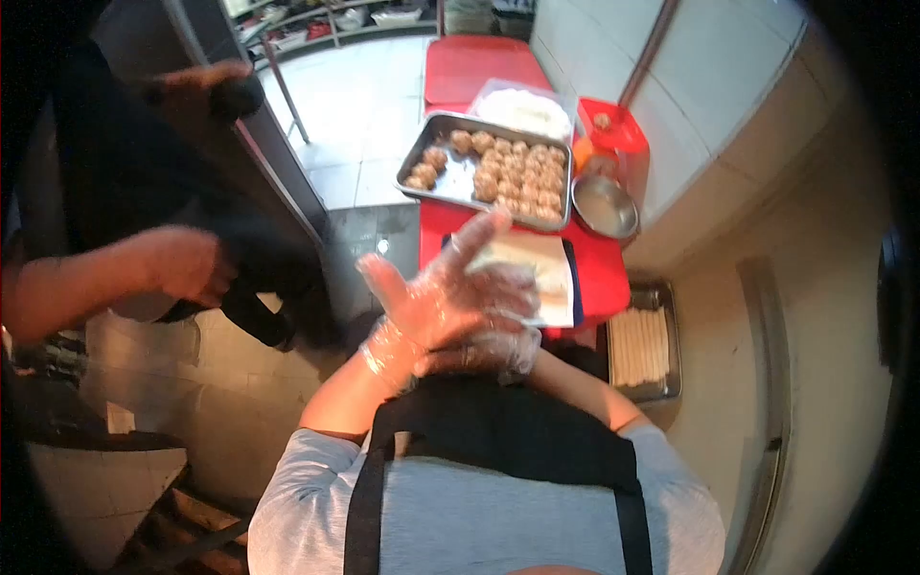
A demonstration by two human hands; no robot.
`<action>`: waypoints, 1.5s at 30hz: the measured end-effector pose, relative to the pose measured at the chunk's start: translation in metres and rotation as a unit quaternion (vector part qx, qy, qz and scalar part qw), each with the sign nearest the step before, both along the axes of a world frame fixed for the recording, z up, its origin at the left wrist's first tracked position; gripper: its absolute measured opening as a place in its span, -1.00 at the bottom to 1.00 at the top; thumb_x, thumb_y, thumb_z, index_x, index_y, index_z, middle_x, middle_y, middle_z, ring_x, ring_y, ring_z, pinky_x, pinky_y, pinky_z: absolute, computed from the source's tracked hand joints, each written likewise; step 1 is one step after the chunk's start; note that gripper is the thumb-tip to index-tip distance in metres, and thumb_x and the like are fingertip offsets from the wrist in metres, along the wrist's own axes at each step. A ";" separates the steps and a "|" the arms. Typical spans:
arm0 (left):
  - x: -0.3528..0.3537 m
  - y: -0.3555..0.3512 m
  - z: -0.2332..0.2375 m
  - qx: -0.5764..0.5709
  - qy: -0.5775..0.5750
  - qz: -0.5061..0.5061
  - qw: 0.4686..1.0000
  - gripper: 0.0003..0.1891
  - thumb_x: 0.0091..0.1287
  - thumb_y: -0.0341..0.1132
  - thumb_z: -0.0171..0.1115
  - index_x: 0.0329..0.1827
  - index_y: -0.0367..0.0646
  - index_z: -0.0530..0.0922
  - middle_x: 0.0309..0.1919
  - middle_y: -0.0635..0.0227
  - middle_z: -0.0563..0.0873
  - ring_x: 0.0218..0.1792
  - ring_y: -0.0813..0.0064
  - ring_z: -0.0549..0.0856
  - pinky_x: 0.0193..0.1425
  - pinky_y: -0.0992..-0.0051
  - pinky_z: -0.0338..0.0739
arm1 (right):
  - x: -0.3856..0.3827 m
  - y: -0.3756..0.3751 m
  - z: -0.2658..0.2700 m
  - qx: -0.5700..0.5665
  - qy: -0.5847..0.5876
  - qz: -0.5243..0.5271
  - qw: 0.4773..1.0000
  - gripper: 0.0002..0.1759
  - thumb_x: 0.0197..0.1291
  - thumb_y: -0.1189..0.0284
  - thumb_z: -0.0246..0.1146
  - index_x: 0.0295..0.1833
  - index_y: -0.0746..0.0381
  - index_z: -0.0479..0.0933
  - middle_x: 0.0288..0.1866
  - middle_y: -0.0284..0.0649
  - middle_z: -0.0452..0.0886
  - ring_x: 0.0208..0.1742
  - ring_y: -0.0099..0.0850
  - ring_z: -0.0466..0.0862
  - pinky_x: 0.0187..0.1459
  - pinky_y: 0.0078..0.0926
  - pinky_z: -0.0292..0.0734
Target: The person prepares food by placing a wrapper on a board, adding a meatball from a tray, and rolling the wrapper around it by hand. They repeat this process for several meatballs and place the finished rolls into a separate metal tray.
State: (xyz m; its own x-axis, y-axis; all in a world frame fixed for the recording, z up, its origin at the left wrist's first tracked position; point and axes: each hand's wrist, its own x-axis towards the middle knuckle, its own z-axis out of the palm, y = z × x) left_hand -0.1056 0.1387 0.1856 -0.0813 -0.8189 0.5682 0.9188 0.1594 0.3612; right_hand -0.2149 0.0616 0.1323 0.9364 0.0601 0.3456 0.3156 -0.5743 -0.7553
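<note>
Both my hands wear clear plastic gloves and come together in front of my apron, over the near end of the red table. My left hand [436,302] is open, with thumb and fingers spread apart. Close against its lower side is my right hand [513,350], whose fingers are mostly hidden and blurred. Just beyond them lies a white sheet [551,268] on a dark board. A metal tray [455,182] holds rows of round, lumpy brown balls [517,172], with a smaller group at its left side.
A metal bowl [606,208] stands right of the tray, near a red dish [623,125]. Behind is a clear container of white stuff [522,110]. Lower right, another tray holds pale sticks [639,347]. At left a person in dark clothes stands close, one hand [182,261] extended.
</note>
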 end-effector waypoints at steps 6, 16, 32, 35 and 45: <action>0.036 0.001 -0.021 0.018 0.111 0.041 0.993 0.13 0.09 0.48 0.19 0.61 0.05 -0.01 0.42 -0.16 0.32 0.41 -0.14 0.35 0.46 -0.12 0.21 | -0.001 -0.012 -0.012 0.447 0.199 0.100 0.866 -0.55 0.18 0.37 0.43 0.16 0.28 0.57 0.14 -0.20 0.65 0.14 -0.50 0.59 0.22 -0.45 0.47; 0.074 -0.018 -0.103 0.237 -0.760 0.356 0.489 -0.49 0.18 -0.26 0.42 0.23 -0.06 0.57 0.14 0.22 0.67 0.17 0.34 0.63 0.30 0.34 0.48 | -0.078 -0.163 -0.096 -0.119 0.080 -0.424 0.894 -0.72 0.08 0.29 0.35 -0.15 0.23 0.67 -0.21 -0.09 0.71 -0.14 -0.14 0.71 -0.06 -0.19 0.58; 0.039 -0.124 -0.156 0.067 -0.851 0.220 0.472 -0.66 0.22 0.01 0.35 -0.29 -0.11 0.69 -0.32 0.10 0.72 -0.22 0.06 0.70 -0.08 0.16 0.57 | -0.044 -0.156 -0.108 -0.149 0.166 -0.212 0.951 -0.59 -0.04 0.31 0.41 -0.02 0.16 0.61 -0.12 -0.08 0.61 -0.06 -0.05 0.59 0.03 -0.13 0.47; 0.036 -0.143 -0.134 -0.005 -0.931 0.172 0.323 -0.64 0.33 0.06 0.22 -0.18 -0.05 0.75 -0.37 0.10 0.74 -0.29 0.11 0.72 -0.06 0.25 0.61 | -0.046 -0.154 -0.115 -0.189 0.114 -0.223 0.949 -0.58 -0.06 0.31 0.39 -0.01 0.18 0.61 -0.12 -0.07 0.62 -0.04 -0.05 0.59 0.04 -0.12 0.47; 0.068 -0.174 -0.190 0.060 -0.799 0.260 0.539 -0.66 0.22 -0.24 0.41 0.06 -0.05 0.68 0.00 0.20 0.66 0.01 0.24 0.63 0.14 0.34 0.53 | -0.050 -0.136 -0.123 -0.189 0.101 -0.254 0.943 -0.62 -0.02 0.33 0.39 -0.05 0.22 0.62 -0.15 -0.08 0.63 -0.02 -0.08 0.59 0.07 -0.15 0.49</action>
State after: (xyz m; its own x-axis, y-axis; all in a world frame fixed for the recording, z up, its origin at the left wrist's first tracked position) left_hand -0.0376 -0.0358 -0.0046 -0.1296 -0.9901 0.0532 -0.7380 0.1322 0.6618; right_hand -0.2645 -0.0741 0.0093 0.9220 -0.3314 0.2003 -0.2017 -0.8526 -0.4821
